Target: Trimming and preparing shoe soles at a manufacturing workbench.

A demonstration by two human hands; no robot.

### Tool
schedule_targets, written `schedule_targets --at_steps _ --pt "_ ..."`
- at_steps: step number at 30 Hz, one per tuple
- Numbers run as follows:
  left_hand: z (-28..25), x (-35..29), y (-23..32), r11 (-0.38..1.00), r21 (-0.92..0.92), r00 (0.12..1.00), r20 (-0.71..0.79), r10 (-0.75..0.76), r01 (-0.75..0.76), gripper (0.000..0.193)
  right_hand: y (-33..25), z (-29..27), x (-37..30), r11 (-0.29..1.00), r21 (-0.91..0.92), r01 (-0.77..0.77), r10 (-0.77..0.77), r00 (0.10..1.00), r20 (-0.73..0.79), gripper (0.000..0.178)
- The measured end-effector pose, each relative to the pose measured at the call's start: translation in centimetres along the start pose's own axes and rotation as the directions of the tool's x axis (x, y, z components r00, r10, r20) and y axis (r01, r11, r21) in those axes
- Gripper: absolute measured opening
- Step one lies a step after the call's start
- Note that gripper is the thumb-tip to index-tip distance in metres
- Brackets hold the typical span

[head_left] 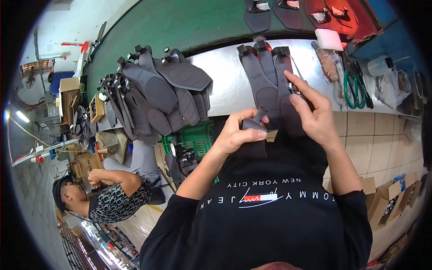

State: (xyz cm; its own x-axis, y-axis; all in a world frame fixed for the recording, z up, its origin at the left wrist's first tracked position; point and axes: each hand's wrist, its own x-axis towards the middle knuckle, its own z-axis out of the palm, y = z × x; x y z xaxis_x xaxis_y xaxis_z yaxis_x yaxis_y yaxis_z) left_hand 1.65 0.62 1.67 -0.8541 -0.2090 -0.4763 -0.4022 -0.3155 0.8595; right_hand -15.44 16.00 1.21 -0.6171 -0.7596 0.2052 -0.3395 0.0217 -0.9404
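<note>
While the left hand pinches a dark piece running bodyward, the right hand, rightward, apparently pinches a tool.

Thin dark grey piece (narrow tab up top, partly hidden) pinched in left hand; small dark shiny item, mostly covered, in right hand.

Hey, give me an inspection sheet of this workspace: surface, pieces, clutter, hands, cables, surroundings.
Surface: shiny metal bench; green table behind.
Pieces: three dark pads at mid-bench; pad pile at left.
Clutter: scissors, white block and cup at right.
Hands: left hand pinches dark piece; right hand holds small thing, kind unclear.
Cables: nothing seen on bench.
Surroundings: co-worker at left, green crate near bench, cartons at right.
</note>
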Motion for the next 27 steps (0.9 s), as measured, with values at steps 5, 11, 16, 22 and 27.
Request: schedule_targets --at_steps 5,11,16,22,27 --pt "0.3 0.1 0.4 1.000 -0.012 0.999 0.029 -0.013 0.014 0.048 -0.4 -0.1 -0.8 0.944 0.265 -0.196 0.207 0.978 -0.011 0.033" --pt "0.5 0.5 -0.2 0.990 0.119 0.996 0.041 0.076 -0.081 0.052 -0.7 1.2 -1.9 0.997 0.034 -0.072 0.069 0.994 0.089 0.018" --pt "0.7 0.2 0.6 0.977 0.208 0.997 0.074 0.030 -0.045 0.047 -0.4 1.9 -1.5 0.973 -0.123 0.197 -0.193 0.980 0.045 0.021" --pt "3.1 0.0 1.5 0.898 0.419 0.945 0.328 -0.016 -0.131 0.047 -0.9 1.6 -0.5 0.889 -0.343 0.304 -0.266 0.952 0.154 0.020" --pt "1.3 0.7 1.2 0.974 0.222 0.970 0.243 -0.012 -0.043 0.062 2.3 -2.8 6.1 0.841 -0.536 -0.071 -0.096 0.956 -0.278 0.030"
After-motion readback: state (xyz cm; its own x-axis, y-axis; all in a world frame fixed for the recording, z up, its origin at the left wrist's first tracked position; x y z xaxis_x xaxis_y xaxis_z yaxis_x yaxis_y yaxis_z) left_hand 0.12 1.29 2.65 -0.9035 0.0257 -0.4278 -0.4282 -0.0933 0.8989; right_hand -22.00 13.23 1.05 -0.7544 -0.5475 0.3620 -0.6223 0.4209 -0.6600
